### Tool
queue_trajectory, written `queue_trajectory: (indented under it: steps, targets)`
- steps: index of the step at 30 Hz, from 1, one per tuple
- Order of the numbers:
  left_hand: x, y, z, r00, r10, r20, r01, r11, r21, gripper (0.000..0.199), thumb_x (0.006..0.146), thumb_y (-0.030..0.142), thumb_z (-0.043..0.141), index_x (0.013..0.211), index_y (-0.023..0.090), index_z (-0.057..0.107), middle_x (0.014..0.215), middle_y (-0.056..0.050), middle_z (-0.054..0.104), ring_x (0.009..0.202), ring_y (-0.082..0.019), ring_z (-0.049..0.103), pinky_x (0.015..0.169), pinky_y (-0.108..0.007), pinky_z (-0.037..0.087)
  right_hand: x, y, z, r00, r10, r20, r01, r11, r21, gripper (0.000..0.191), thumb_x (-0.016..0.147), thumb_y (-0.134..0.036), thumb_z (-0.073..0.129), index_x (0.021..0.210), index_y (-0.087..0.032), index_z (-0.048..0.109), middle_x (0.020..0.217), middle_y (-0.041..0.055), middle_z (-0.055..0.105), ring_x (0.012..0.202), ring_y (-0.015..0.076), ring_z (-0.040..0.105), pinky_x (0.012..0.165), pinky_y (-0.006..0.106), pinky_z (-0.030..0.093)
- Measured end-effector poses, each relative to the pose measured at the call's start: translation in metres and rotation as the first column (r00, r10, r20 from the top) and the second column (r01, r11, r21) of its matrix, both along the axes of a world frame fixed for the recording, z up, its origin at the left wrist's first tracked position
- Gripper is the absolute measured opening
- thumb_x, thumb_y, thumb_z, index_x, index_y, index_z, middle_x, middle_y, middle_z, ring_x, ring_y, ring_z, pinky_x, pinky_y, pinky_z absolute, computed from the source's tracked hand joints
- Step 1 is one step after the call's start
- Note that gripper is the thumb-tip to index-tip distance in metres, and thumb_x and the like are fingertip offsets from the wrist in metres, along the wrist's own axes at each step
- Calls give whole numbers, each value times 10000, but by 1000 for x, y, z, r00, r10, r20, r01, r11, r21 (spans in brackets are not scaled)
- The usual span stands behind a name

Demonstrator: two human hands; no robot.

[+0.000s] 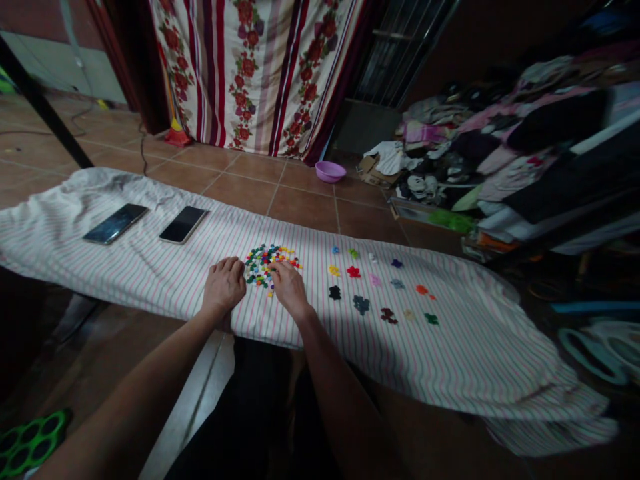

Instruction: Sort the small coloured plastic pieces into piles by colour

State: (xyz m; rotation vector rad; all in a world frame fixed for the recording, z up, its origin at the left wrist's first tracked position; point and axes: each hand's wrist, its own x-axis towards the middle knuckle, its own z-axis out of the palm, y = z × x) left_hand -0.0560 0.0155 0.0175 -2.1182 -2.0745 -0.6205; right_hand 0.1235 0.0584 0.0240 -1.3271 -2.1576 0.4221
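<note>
A heap of small mixed-colour pieces (261, 261) lies on the striped cloth (480, 333). My right hand (290, 287) reaches over the heap's right side, its fingertips pinched together among the pieces; whatever is between them is too small to make out. My left hand (225, 285) rests on the cloth against the heap's left edge, its fingers curled and partly hidden. Right of the heap, small piles sorted by colour form rows, among them red (354, 272), yellow (334, 271), black (335, 293), dark grey (361, 305), brown (388, 315), orange (422, 289) and green (431, 319).
Two phones, one at the far left (115, 224) and one nearer the heap (183, 225), lie on the cloth. Beyond it, a purple basin (331, 172) stands on the tiled floor before a flowered curtain (260, 73). Clothes (500, 140) are piled at the right.
</note>
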Motion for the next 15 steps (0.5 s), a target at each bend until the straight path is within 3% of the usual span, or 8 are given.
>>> queue_trajectory:
  steps: [15]
  targets:
    - [-1, 1, -2, 1000, -3, 23, 2, 1000, 12, 266, 877, 227, 436, 1074, 217, 614, 1254, -108, 631, 1172, -281, 548, 935, -452, 420, 12, 3, -2, 988, -56, -143, 48, 997, -64, 228, 952, -239, 461, 1004, -237, 683, 1013, 49, 705, 969, 176, 633, 920, 319, 473]
